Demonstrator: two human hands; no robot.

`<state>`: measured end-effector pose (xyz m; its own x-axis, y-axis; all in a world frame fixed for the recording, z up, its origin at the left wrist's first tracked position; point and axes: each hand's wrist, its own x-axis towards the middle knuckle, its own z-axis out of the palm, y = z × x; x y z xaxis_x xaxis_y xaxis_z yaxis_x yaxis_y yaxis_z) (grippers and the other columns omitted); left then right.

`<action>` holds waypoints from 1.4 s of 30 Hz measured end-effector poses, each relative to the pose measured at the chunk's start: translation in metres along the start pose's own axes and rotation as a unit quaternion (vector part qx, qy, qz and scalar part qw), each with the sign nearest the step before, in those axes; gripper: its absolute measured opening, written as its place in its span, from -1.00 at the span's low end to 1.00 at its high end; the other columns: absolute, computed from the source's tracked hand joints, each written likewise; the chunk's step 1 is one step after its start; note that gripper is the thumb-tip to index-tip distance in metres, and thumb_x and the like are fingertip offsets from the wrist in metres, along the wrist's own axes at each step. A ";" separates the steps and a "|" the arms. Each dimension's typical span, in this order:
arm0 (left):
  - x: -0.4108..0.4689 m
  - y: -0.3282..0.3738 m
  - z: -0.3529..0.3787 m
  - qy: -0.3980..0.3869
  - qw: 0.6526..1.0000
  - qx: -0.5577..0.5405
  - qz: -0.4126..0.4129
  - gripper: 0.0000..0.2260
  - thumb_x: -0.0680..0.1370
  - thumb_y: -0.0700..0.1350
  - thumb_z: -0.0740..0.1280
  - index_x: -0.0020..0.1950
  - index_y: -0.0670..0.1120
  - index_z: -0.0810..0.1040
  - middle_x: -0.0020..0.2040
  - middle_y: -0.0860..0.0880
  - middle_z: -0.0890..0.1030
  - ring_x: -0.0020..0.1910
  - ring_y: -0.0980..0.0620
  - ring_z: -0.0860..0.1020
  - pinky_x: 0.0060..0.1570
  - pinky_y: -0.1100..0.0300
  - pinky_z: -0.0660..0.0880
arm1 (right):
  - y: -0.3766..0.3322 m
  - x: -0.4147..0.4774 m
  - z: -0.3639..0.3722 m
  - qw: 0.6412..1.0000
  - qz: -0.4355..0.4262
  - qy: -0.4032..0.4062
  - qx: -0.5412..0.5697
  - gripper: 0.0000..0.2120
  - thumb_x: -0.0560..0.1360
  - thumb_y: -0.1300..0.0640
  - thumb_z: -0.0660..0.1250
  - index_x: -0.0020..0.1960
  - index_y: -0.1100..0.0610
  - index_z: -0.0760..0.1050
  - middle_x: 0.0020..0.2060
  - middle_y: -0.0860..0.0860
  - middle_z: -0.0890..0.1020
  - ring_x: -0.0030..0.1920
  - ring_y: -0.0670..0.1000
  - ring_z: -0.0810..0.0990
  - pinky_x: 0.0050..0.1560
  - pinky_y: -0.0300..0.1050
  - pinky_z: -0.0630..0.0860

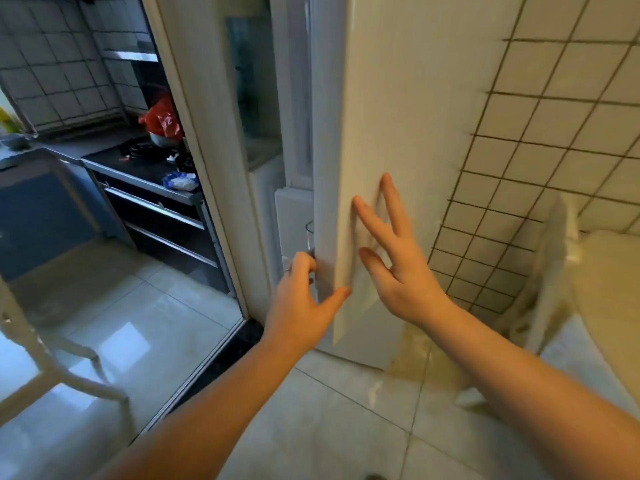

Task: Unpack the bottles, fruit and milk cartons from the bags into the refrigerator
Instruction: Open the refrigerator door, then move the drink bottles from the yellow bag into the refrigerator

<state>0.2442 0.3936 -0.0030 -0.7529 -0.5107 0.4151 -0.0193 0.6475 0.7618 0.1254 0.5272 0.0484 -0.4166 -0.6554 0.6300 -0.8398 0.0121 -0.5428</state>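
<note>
Refrigerator door (pixel 398 116) standing ajar at frame centre.
Left hand (pixel 298 299) is gripping its edge; right hand (pixel 398 261) is pressing flat, fingers straight, on its face. Stiff, smooth, likely heavy: best held by the edge.

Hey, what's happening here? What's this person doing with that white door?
A person is at the refrigerator door, which stands ajar. The left hand grips its edge; the right hand lies flat on its outer face, fingers spread. Neither hand holds any groceries. A red bag sits at the back of the stove in the kitchen to the left.
</note>
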 end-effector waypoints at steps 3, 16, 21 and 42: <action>-0.022 0.020 0.021 0.000 1.000 -0.007 0.014 -0.58 0.43 0.18 0.49 0.03 -0.01 0.36 0.12 0.10 0.54 0.08 0.09 0.55 0.02 0.03 0.57 | -0.020 -0.032 -0.024 0.988 0.079 0.010 0.132 -0.35 0.59 0.42 0.19 0.56 -0.05 0.16 0.61 -0.08 -0.11 0.57 -0.22 -0.09 0.54 -0.06 0.20; -0.097 0.139 0.150 -0.100 0.991 -0.067 0.054 -0.30 0.50 0.10 0.45 0.57 0.06 0.23 0.41 0.14 0.35 0.40 0.23 0.37 0.30 0.09 0.47 | -0.006 -0.149 -0.174 0.864 0.250 0.164 0.405 -0.45 0.48 0.15 0.07 0.44 -0.11 0.38 0.40 -0.11 0.49 0.39 -0.04 0.44 0.13 -0.07 0.50; -0.105 0.184 0.205 -0.136 0.986 -0.079 0.049 -0.24 0.52 0.05 0.46 0.62 0.07 0.13 0.46 0.14 0.26 0.44 0.22 0.31 0.38 0.10 0.40 | 0.014 -0.183 -0.226 0.877 0.275 0.167 0.356 -0.50 0.50 0.10 0.06 0.41 -0.13 0.38 0.32 -0.12 0.56 0.29 -0.06 0.53 0.13 -0.12 0.50; -0.139 0.266 0.300 -0.130 0.991 -0.006 -0.017 -0.13 0.53 0.09 0.43 0.64 0.07 -0.10 0.64 0.15 -0.13 0.56 0.23 -0.03 0.44 0.24 0.07 | 0.069 -0.240 -0.316 0.902 0.325 0.068 0.276 -0.45 0.64 0.08 0.09 0.59 -0.11 0.04 0.57 -0.14 0.15 0.56 -0.11 0.13 0.55 -0.02 0.11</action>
<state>0.1461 0.8063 -0.0072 -0.8957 -0.3686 0.2487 -0.0405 0.6245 0.7800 0.0571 0.9237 0.0351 -0.8288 -0.5465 0.1200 -0.1168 -0.0407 -0.9923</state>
